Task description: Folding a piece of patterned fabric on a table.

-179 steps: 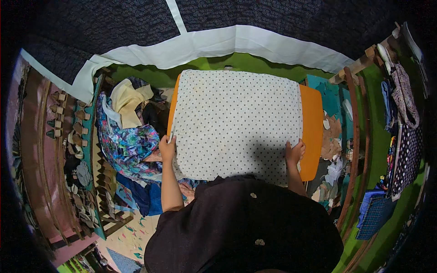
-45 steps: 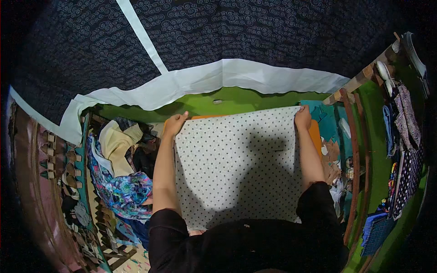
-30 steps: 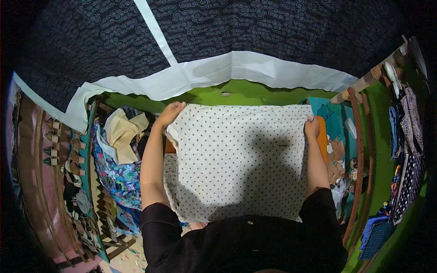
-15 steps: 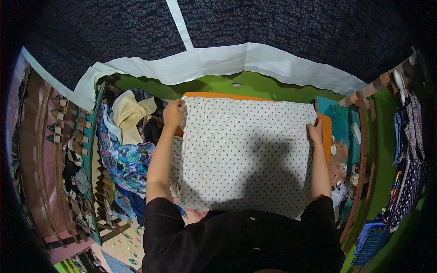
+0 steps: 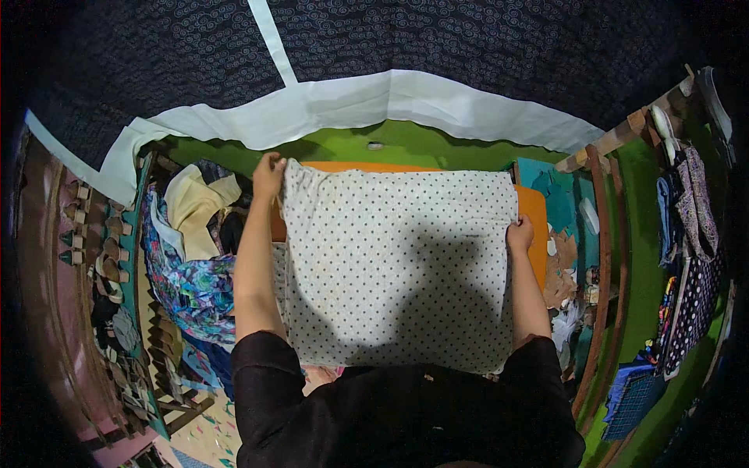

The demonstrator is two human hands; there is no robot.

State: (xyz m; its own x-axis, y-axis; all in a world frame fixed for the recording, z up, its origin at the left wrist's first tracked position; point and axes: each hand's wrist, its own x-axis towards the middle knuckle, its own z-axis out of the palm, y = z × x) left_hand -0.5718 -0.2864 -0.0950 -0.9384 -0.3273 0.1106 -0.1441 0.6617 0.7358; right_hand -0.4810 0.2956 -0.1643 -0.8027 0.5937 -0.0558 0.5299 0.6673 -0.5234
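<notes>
A white cloth with small dark dots (image 5: 374,257) spreads wide in front of me, over an orange surface (image 5: 532,222) whose top and right edges show. My left hand (image 5: 268,176) pinches the cloth's far left corner, which is bunched and slightly lifted. On the opposite side, my right hand (image 5: 520,234) grips the right edge a little below the far right corner. The cloth's near edge reaches my black shirt, and my shadow falls across its middle and right.
To the left lies a heap of clothes (image 5: 191,273), yellow, dark and multicoloured. Shoe racks (image 5: 113,257) stand farther left. Brown scraps (image 5: 562,265) lie on a teal surface at right, beside wooden posts (image 5: 602,273). Garments (image 5: 690,304) hang at far right. A dark patterned curtain (image 5: 468,54) hangs overhead.
My left hand has moved up and outward, drawing the cloth's left corner with it. My right hand keeps its grip on the right edge. The whole view has shifted slightly.
</notes>
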